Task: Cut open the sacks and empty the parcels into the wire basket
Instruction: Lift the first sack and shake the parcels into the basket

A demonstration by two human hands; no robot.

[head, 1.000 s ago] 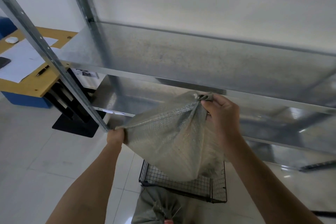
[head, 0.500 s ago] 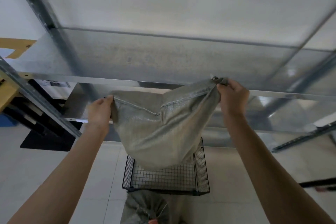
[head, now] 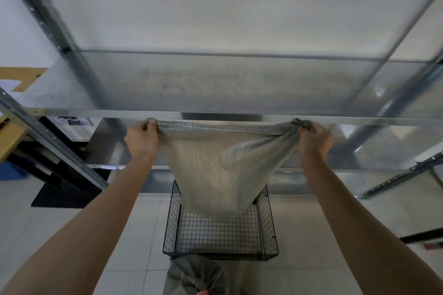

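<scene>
A grey woven sack [head: 220,170] hangs upside down, its seam stretched flat between my hands. My left hand [head: 141,140] grips the sack's left corner. My right hand [head: 314,139] grips the bunched right corner. The sack's lower end dips into a black wire basket [head: 268,230] standing on the floor below. No parcels show in the basket. A second grey sack [head: 191,275], tied at its top, lies in front of the basket at the bottom edge.
A galvanised metal shelving rack [head: 215,84] fills the view just behind the sack, with slotted uprights at left and right. A wooden desk [head: 9,136] stands far left. The floor is pale tile.
My hands have spread apart and risen, pulling the sack's seam taut and level. The view has shifted so the basket sits centred under the sack.
</scene>
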